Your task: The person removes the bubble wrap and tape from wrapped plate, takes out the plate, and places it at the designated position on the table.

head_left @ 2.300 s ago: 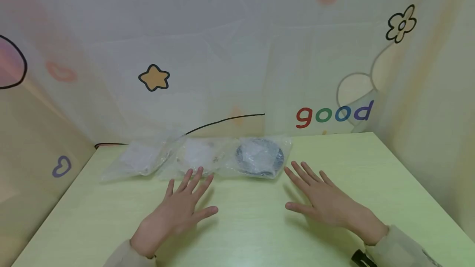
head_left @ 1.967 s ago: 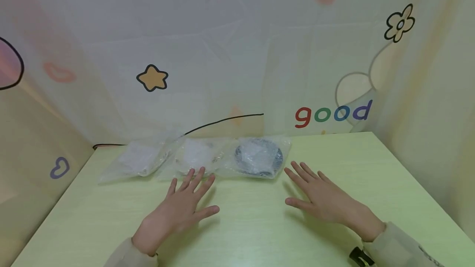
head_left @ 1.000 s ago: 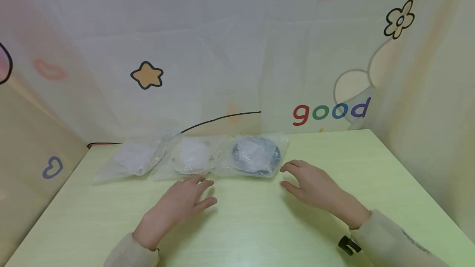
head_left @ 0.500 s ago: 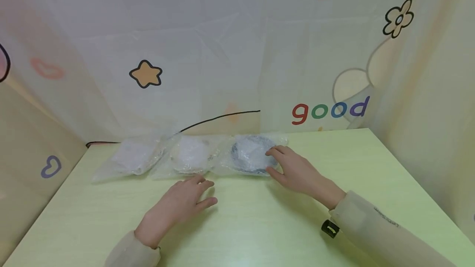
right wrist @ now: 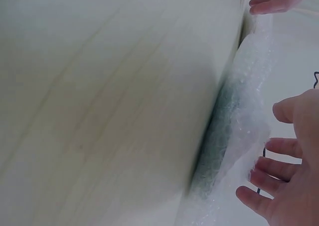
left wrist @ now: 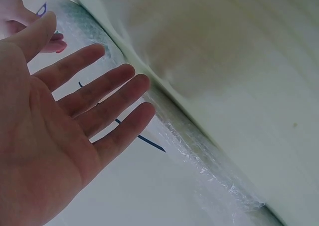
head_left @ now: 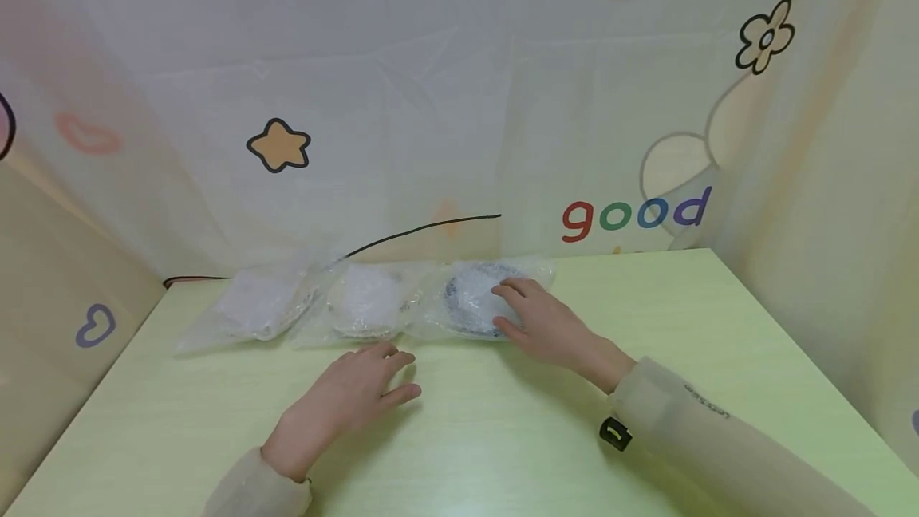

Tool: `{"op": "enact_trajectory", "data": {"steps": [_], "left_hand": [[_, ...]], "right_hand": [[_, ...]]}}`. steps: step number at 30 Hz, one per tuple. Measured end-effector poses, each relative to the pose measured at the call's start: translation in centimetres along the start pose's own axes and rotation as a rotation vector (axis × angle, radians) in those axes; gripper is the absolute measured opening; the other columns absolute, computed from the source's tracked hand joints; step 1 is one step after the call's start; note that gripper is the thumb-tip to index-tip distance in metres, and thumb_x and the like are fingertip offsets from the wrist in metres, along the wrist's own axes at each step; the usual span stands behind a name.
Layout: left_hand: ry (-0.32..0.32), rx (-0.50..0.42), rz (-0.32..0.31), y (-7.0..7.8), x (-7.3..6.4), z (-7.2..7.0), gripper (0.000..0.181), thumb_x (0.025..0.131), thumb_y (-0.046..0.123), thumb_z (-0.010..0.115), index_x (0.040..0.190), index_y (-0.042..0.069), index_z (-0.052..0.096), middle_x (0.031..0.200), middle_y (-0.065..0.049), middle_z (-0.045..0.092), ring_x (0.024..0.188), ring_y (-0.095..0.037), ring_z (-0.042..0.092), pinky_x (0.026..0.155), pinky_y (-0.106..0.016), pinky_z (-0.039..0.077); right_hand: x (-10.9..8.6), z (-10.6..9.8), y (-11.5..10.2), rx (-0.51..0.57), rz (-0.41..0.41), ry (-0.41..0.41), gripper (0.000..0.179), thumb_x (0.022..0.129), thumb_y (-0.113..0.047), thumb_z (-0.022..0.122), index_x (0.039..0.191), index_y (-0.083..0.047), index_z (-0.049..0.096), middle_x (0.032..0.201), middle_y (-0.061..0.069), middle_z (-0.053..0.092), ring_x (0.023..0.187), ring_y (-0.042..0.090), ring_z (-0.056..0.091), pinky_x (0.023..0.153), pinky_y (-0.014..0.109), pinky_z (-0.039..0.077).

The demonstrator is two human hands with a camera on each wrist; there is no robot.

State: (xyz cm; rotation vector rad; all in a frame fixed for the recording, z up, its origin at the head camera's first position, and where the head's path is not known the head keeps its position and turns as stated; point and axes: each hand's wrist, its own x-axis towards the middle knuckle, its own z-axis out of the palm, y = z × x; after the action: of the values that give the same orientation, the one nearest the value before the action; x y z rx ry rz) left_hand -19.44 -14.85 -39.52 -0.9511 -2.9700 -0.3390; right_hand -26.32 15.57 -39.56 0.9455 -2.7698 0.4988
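Three clear bubble-wrap packages lie in a row at the back of the table. The right package holds a dark, round, flat item, also visible as a dark edge through the bubble wrap in the right wrist view. My right hand hovers over its right part, fingers slightly bent and apart, gripping nothing. Contact with the wrap cannot be made out. My left hand is just in front of the middle package, which holds a pale round item. Its fingers are spread and relaxed. The left package looks whitish.
The pale green table runs to a printed curtain at the back and sides. A small black clip hangs at the right sleeve.
Both hands have relaxed from spread fingers. My right hand has moved left and forward over the right package. The left hand has stayed in nearly the same place; the packages have not moved.
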Motion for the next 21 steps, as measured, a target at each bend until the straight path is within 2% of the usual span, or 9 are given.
{"op": "enact_trajectory", "data": {"steps": [4,11,15,21], "left_hand": [[0.005,0.006,0.012,0.1,0.1,0.0,0.043,0.101,0.036,0.068,0.128,0.002,0.067,0.116,-0.013,0.065,0.100,-0.032,0.066,0.084,-0.050,0.055],[-0.019,-0.004,-0.011,0.1,0.2,0.0,0.044,0.101,0.036,0.067,0.129,0.002,0.067,0.117,-0.014,0.065,0.103,-0.033,0.066,0.086,-0.052,0.054],[-0.026,-0.008,-0.021,0.0,0.2,-0.1,0.044,0.101,0.037,0.067,0.129,0.003,0.067,0.119,-0.014,0.065,0.105,-0.032,0.066,0.088,-0.052,0.054],[-0.032,-0.004,-0.016,-0.1,0.3,0.0,0.044,0.101,0.037,0.066,0.130,0.003,0.067,0.118,-0.013,0.064,0.105,-0.032,0.066,0.087,-0.052,0.054]], "right_hand": [[0.3,0.3,-0.2,-0.015,-0.003,-0.035,0.048,0.104,-0.022,0.062,0.141,0.006,0.054,0.146,0.024,0.051,0.138,0.039,0.045,0.113,0.051,0.039],[0.7,0.4,-0.7,-0.110,0.009,-0.069,0.042,0.105,-0.021,0.059,0.136,0.007,0.059,0.147,0.024,0.053,0.139,0.039,0.046,0.118,0.062,0.024],[1.0,0.6,-0.7,-0.128,-0.013,-0.076,0.040,0.105,-0.019,0.059,0.134,0.008,0.060,0.145,0.026,0.054,0.138,0.040,0.048,0.117,0.057,0.030],[1.1,0.9,-0.8,-0.069,0.021,-0.116,0.043,0.105,-0.018,0.059,0.139,0.008,0.057,0.144,0.025,0.055,0.136,0.039,0.050,0.113,0.052,0.039]]}}
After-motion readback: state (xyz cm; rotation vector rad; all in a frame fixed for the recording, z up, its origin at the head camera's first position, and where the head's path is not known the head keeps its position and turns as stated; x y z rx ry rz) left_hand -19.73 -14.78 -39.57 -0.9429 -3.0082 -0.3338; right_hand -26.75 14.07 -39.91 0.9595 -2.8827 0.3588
